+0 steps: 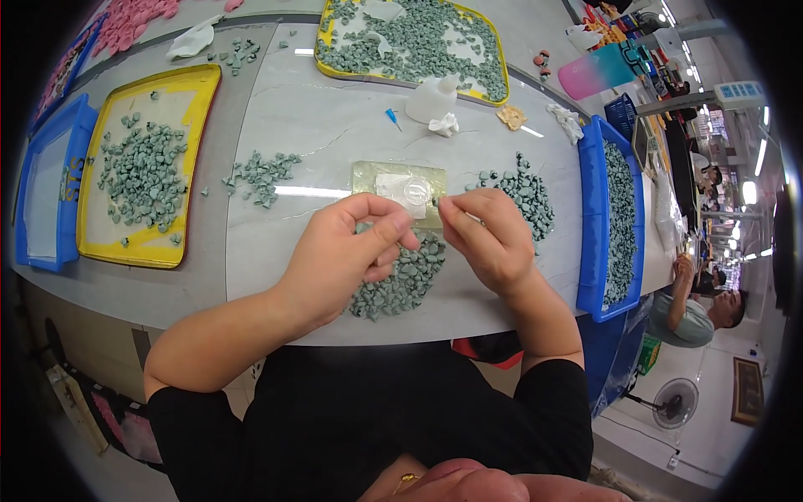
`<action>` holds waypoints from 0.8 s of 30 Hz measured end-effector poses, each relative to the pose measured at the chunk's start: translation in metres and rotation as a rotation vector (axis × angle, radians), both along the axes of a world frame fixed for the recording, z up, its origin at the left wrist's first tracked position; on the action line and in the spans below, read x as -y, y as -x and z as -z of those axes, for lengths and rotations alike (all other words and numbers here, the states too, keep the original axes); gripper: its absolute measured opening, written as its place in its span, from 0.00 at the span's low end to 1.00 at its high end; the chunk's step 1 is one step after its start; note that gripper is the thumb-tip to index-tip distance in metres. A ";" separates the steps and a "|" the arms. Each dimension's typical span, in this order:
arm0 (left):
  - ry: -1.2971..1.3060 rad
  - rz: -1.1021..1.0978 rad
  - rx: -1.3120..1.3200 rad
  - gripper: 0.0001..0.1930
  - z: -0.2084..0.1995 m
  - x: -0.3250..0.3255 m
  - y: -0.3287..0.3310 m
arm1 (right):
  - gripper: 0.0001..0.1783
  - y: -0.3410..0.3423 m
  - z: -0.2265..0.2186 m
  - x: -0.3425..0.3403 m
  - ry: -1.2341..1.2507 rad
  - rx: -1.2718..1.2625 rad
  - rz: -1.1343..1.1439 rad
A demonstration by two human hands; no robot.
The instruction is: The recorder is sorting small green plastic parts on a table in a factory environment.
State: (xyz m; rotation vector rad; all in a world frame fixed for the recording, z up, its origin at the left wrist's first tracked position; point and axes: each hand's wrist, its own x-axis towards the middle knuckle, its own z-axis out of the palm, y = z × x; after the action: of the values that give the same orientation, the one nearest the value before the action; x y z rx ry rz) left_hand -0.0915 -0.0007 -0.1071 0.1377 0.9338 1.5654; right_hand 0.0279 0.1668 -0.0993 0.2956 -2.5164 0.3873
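My right hand (495,238) is closed in a pinch, with a small grey-green piece (435,202) at its fingertips. To its left, my left hand (347,243) is curled with thumb against fingers; whatever it holds, if anything, is hidden. Just beyond both hands lies a yellowish transparent mat (365,177) bearing a white sheet (391,182) and a clear round dish (416,194). Beneath my hands spreads a heap of small grey-green pieces (400,284). Smaller heaps of such pieces flank it, one on the left (266,176) and one on the right (530,201).
A yellow-rimmed tray (197,138) and a blue tray (84,125) stand left. Another yellow-rimmed tray (322,63) lies at the back, near a white squeeze bottle (430,100) and a blue nozzle tip (393,120). At right is a blue bin (590,217); a person (690,314) sits beyond.
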 end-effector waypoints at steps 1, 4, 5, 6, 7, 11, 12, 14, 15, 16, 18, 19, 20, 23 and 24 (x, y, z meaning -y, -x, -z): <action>0.033 -0.030 -0.005 0.13 -0.001 0.000 0.002 | 0.18 0.001 0.003 -0.002 -0.064 -0.013 0.016; 0.004 -0.088 -0.024 0.13 0.002 0.000 0.004 | 0.17 0.004 0.001 -0.001 -0.145 0.008 0.031; 0.004 -0.090 -0.024 0.13 0.003 0.000 0.004 | 0.17 0.006 0.001 0.000 -0.161 0.041 0.031; 0.003 -0.104 -0.018 0.13 0.004 0.001 0.004 | 0.17 0.006 0.001 0.001 -0.161 0.042 0.030; 0.002 -0.119 -0.013 0.13 0.005 0.001 0.004 | 0.17 0.007 0.001 0.003 -0.184 0.050 0.031; -0.033 -0.084 -0.036 0.14 0.006 0.005 0.006 | 0.16 0.009 0.003 0.006 -0.222 0.060 0.037; -0.039 -0.113 -0.043 0.13 0.004 0.005 0.005 | 0.16 0.010 0.003 0.006 -0.223 0.060 0.036; -0.047 -0.144 -0.051 0.12 0.002 0.005 0.004 | 0.16 0.011 0.002 0.007 -0.220 0.053 0.032; -0.047 -0.153 -0.060 0.11 0.003 0.005 0.004 | 0.16 0.010 0.004 0.007 -0.221 0.052 0.031; -0.047 -0.162 -0.070 0.09 0.003 0.006 0.005 | 0.15 0.009 0.007 0.005 -0.121 0.075 0.030; -0.038 -0.148 -0.072 0.08 0.005 0.006 0.007 | 0.14 0.009 0.007 0.009 -0.021 0.096 0.028; -0.029 -0.133 -0.071 0.08 0.005 0.007 0.007 | 0.11 0.008 0.004 0.015 0.182 0.147 0.145; -0.030 -0.135 -0.072 0.08 0.006 0.007 0.007 | 0.09 0.008 0.002 0.018 0.385 0.198 0.261; 0.017 -0.070 -0.055 0.09 0.007 0.010 0.006 | 0.03 0.007 0.003 0.015 0.887 0.353 0.268; 0.014 -0.045 -0.032 0.09 0.008 0.011 0.004 | 0.03 0.007 0.001 0.016 0.886 0.351 0.267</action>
State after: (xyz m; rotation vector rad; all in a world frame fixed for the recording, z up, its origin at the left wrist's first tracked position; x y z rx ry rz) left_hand -0.0959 -0.0115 -0.1153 0.1332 0.9781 1.6017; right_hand 0.0212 0.1510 -0.1007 -0.4830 -2.3709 1.4573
